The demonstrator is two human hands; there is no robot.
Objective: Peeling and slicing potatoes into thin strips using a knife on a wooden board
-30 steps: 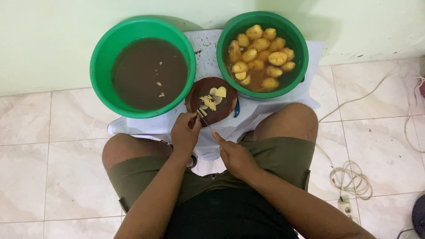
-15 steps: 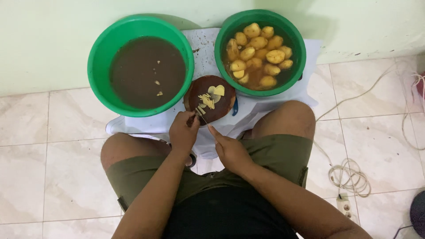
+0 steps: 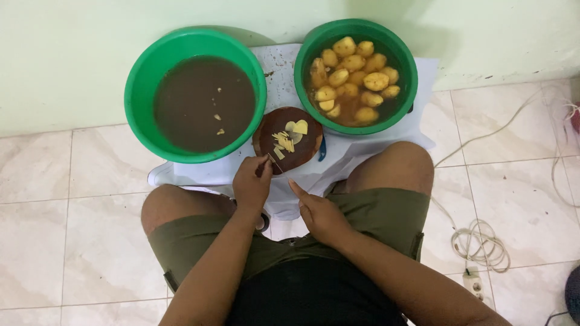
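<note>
the left hand (image 3: 252,184) has its fingers curled together around a thin knife (image 3: 275,163), the blade slanting up onto the near edge of a round dark wooden board (image 3: 266,136). the right hand (image 3: 320,211) is apart from the board, over the lap, with its fingers pressed together and held out straight, pointing up-left toward the board; it holds nothing that can be seen. on the board lie pale yellow slices and thin strips of potato (image 3: 290,136), heaped near the middle, just beyond the knife tip. the board sits on a white cloth-covered stand (image 3: 362,151) between the knees. touching the board's left rim is a green basin of murky brown water (image 3: 202,102) with a few small peel bits afloat. at the board's upper right stands a second green basin (image 3: 314,48) holding peeled yellow potatoes (image 3: 353,78) in water. a white cable (image 3: 480,241) coils on the tiled floor to the right.
</note>
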